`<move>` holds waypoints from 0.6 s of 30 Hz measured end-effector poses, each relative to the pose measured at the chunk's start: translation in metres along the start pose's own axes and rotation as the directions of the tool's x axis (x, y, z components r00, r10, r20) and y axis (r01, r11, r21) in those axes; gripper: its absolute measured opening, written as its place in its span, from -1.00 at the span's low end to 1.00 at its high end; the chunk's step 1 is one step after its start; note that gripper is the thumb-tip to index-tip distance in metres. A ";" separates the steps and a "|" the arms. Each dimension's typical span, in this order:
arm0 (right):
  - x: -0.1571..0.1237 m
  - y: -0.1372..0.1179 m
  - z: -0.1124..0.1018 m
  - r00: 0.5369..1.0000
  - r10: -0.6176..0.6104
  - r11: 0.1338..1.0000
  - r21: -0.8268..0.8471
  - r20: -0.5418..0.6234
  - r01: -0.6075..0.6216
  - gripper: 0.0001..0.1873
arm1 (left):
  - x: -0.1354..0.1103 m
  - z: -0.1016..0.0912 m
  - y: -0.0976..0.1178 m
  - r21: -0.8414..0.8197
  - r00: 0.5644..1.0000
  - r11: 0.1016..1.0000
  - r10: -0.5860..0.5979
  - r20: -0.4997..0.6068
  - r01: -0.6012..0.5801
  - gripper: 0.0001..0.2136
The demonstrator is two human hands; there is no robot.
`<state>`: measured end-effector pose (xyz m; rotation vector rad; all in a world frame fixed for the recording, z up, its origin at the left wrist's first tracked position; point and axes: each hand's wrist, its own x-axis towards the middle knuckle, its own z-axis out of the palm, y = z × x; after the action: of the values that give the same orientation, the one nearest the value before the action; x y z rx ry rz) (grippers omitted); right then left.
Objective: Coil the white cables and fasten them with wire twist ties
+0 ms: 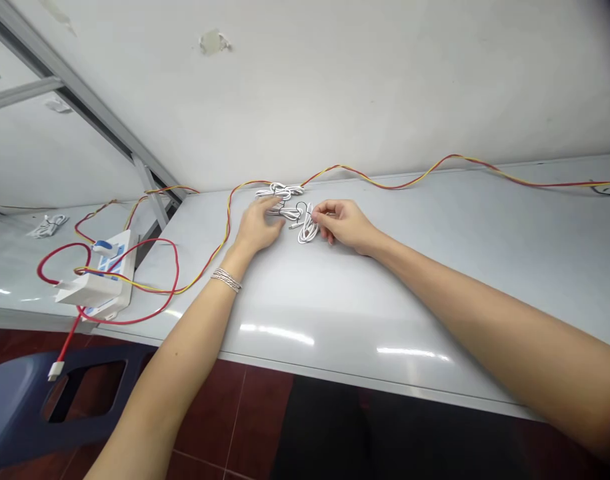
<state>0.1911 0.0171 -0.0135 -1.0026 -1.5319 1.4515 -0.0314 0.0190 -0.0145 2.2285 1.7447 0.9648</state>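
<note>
Several coiled white cables, bound with dark ties, lie close together on the grey table against the wall. My right hand [345, 227] pinches the edge of the nearest coiled white cable [307, 230], thumb and forefinger together on it. Fingers apart, my left hand [259, 227] rests beside the other coils. Its fingertips reach over a middle white coil [289, 213], which they partly hide. Behind that one, a further white coil [279, 191] lies by the wall. A silvery bracelet [227, 279] circles my left wrist.
Red and yellow twisted wire [385, 185] runs along the wall. At left, a white power strip [126, 293] holds plugs and a looping red cable [177, 267] beside a metal frame [149, 190]. Another coiled cable [48, 226] lies farther left. A blue chair [15, 400] stands below.
</note>
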 end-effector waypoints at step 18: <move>0.001 0.001 0.001 1.000 0.012 1.000 0.005 -0.011 -0.012 -0.80 | -0.001 0.003 0.004 -0.108 0.978 0.978 -0.189 -0.087 0.179 -0.77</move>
<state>0.1902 0.0175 -0.0141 -1.0167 -1.5158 1.4557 -0.0269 0.0173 -0.0155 1.9499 1.8595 1.1073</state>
